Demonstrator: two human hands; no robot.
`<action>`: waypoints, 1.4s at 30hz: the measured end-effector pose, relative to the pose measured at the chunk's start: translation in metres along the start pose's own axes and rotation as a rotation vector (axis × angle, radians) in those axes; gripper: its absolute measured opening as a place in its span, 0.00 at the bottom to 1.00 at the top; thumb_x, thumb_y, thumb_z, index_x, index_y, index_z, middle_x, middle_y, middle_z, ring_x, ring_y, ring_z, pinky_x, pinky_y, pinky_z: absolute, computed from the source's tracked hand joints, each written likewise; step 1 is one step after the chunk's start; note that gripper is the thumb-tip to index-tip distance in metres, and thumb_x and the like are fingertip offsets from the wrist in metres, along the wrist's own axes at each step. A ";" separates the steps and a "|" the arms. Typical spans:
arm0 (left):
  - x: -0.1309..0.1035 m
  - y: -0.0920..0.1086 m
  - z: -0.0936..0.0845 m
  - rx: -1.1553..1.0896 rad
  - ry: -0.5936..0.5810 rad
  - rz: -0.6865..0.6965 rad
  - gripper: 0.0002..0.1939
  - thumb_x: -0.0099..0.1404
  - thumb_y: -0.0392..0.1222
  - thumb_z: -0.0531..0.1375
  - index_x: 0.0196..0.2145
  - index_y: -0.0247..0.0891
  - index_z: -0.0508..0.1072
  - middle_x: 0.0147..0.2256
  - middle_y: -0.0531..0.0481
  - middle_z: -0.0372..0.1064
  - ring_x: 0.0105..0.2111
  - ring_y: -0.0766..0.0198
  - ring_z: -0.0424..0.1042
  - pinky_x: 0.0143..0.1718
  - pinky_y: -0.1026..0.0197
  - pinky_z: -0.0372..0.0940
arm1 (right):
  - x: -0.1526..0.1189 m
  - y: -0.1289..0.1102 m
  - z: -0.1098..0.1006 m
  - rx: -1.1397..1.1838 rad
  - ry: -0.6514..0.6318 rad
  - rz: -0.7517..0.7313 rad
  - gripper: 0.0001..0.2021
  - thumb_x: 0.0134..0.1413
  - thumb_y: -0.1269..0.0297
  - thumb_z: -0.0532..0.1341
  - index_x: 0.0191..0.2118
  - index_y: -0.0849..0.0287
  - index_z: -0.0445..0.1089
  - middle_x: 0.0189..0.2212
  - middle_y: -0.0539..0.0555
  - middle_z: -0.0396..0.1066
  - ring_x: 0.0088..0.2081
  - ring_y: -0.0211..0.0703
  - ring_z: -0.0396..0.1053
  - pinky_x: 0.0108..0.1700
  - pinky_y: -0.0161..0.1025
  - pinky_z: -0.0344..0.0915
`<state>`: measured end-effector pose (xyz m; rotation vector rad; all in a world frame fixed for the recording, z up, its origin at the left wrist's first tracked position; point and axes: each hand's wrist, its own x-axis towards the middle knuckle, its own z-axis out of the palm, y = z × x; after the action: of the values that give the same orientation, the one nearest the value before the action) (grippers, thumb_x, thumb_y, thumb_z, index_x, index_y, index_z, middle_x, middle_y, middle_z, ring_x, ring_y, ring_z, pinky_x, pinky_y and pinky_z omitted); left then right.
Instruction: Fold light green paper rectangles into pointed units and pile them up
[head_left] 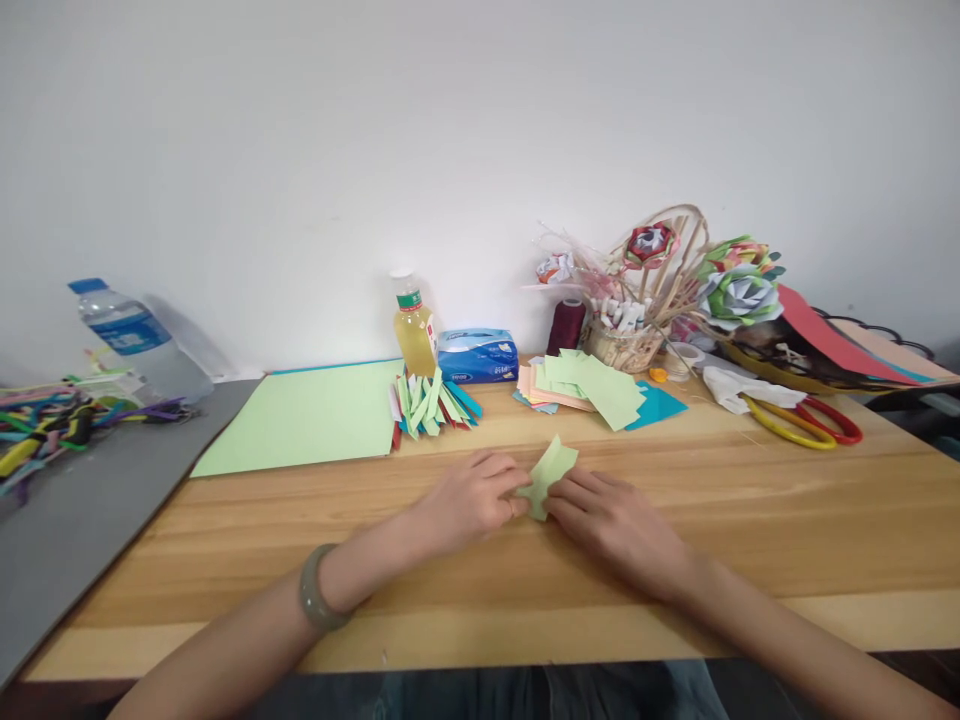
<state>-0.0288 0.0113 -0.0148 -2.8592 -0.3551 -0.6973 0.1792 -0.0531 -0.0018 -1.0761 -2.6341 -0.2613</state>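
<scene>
A small piece of light green paper (pixel 552 474), partly folded, sits between my two hands just above the wooden table. My left hand (pixel 484 497) pinches its left edge with thumb and fingers; a jade-coloured bangle circles that forearm. On the other side my right hand (pixel 611 525) grips the paper's right edge, fingers closed on it. Beyond the hands lies a stack of cut paper pieces (pixel 607 385), mostly light green on top. A bundle of folded paper strips (pixel 422 405) stands to the left of that stack.
Large light green sheets (pixel 307 415) lie at the back left, next to a juice bottle (pixel 415 335) and a blue tissue pack (pixel 478 357). Scissors with red and yellow handles (pixel 795 425) rest at right, near a basket (pixel 626 345) of paper flowers. A water bottle (pixel 139 340) stands far left.
</scene>
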 end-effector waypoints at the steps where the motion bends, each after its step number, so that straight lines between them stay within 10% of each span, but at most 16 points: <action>1: -0.002 0.000 0.000 0.010 0.008 0.005 0.12 0.68 0.37 0.51 0.30 0.35 0.71 0.36 0.49 0.69 0.40 0.63 0.63 0.41 0.59 0.60 | 0.001 0.002 0.000 0.010 -0.018 0.019 0.11 0.61 0.72 0.50 0.29 0.61 0.67 0.29 0.54 0.68 0.32 0.43 0.62 0.33 0.39 0.57; 22: -0.012 0.010 -0.003 0.091 -0.145 0.049 0.10 0.66 0.30 0.50 0.33 0.31 0.71 0.33 0.46 0.68 0.37 0.61 0.65 0.36 0.59 0.63 | 0.018 0.007 0.006 0.577 -0.058 0.512 0.08 0.53 0.68 0.55 0.25 0.59 0.65 0.26 0.52 0.66 0.28 0.39 0.64 0.30 0.36 0.59; 42: -0.010 0.023 0.003 0.012 -0.174 -0.123 0.11 0.70 0.34 0.46 0.35 0.32 0.67 0.32 0.48 0.65 0.33 0.63 0.65 0.34 0.61 0.62 | 0.022 0.008 0.007 0.517 -0.132 0.511 0.08 0.52 0.70 0.53 0.23 0.59 0.61 0.26 0.52 0.63 0.29 0.40 0.62 0.31 0.37 0.59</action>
<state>-0.0300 -0.0117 -0.0243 -2.9136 -0.5616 -0.4648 0.1685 -0.0305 -0.0009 -1.5339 -2.2197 0.5781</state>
